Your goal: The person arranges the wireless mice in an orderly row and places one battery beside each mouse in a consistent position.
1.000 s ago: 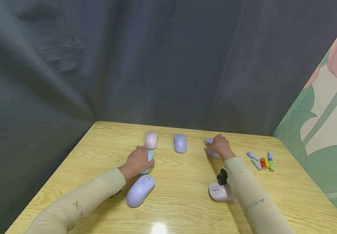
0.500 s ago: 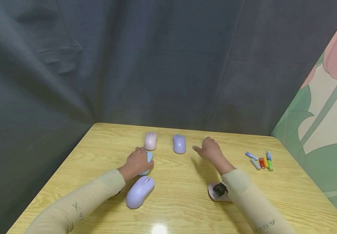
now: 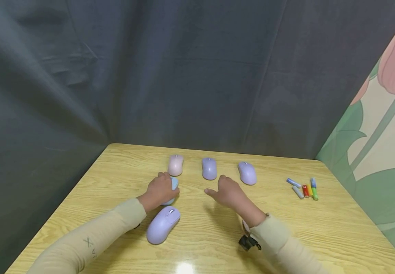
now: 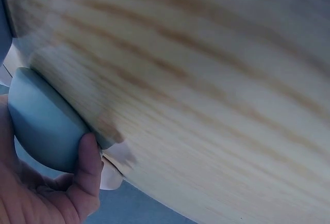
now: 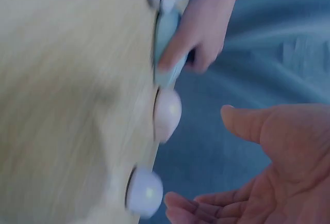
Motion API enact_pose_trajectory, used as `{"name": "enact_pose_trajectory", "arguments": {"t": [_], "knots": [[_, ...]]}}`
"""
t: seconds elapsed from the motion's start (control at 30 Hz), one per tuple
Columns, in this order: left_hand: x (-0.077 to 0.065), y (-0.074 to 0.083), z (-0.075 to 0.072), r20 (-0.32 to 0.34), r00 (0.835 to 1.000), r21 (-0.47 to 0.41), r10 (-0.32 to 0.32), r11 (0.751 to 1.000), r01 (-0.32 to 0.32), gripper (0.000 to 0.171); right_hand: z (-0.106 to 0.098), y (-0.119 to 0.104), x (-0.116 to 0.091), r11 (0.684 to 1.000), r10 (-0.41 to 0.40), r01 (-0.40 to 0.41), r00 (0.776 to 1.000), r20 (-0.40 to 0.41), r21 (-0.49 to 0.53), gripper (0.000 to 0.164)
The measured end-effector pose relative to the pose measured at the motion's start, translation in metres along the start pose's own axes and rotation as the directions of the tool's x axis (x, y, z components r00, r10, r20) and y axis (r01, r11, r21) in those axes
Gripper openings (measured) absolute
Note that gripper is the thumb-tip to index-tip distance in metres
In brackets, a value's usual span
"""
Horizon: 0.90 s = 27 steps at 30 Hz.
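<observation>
Moved right hand (image 3: pixel 230 195) off smooth lavender plastic mouse (image 3: pixel 247 174), farthest right of rounded light-blue plastic mouse (image 4: pixel 46 121) | holding nothing with right fingers relaxed, thumb apart | gripping light-blue mouse on counter (image 3: pixel 338 220) with left hand (image 3: pixel 160 190), fingers curled | likely between right-hand grasps; next, probably calling for closing right fingers

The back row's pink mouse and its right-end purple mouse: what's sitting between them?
In the head view, another purple mouse lies between the pink mouse and the right-end purple mouse, with bare tabletop either side of it.
</observation>
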<state>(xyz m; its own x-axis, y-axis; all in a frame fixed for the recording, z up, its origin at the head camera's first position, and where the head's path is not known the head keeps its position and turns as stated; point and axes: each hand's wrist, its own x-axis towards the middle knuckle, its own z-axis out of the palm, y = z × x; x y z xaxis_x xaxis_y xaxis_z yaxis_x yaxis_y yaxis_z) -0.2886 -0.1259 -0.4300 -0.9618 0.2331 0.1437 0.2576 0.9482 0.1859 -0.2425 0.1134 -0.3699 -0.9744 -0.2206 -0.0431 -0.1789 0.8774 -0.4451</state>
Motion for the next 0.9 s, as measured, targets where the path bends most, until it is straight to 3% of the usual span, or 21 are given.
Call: {"name": "enact_pose_trajectory", "arguments": {"t": [0.5, 0.7, 0.9], "knots": [[0.001, 0.001, 0.0, 0.024, 1.0, 0.048, 0.01, 0.999, -0.011, 0.052, 0.031, -0.061, -0.029, 0.984, -0.18, 0.178, 0.973, 0.146, 0.029, 0.064], [0.002, 0.002, -0.001, 0.041, 0.999, 0.043, -0.007, 0.999, 0.005, 0.053, 0.046, -0.077, -0.03, 0.978, -0.207, 0.207, 0.965, 0.162, 0.017, 0.055], [0.001, 0.001, -0.002, 0.026, 1.0, 0.017, -0.013, 1.0, 0.013, 0.05, 0.065, -0.091, -0.026, 0.964, -0.245, 0.257, 0.958, 0.146, -0.068, 0.054]]}}
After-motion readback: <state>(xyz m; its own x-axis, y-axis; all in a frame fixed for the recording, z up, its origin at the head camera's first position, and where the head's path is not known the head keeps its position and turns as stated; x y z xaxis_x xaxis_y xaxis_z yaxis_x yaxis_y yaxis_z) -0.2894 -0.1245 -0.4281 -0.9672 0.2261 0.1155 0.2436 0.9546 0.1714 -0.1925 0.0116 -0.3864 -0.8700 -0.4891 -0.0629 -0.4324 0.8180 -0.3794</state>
